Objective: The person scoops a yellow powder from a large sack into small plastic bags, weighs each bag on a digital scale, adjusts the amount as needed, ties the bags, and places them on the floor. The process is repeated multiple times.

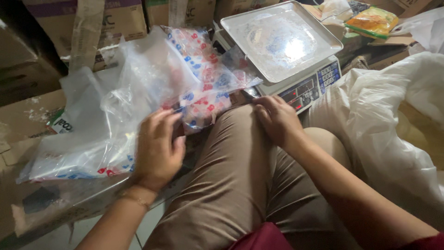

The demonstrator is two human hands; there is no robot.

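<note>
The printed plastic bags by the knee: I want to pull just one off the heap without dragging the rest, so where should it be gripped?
Probably by the loose edge of the printed plastic bags nearest the knee, coming from the person's side. The left hand already lies there, and the bags fan out limp and overlapping toward the scale.

The stack of clear plastic bags [138, 106] printed with red and blue marks lies loose and crumpled just left of the weighing scale [296, 60], fanning away from it. Its near edge is under the left hand [158, 150]; its right corner reaches the scale's base.
</note>
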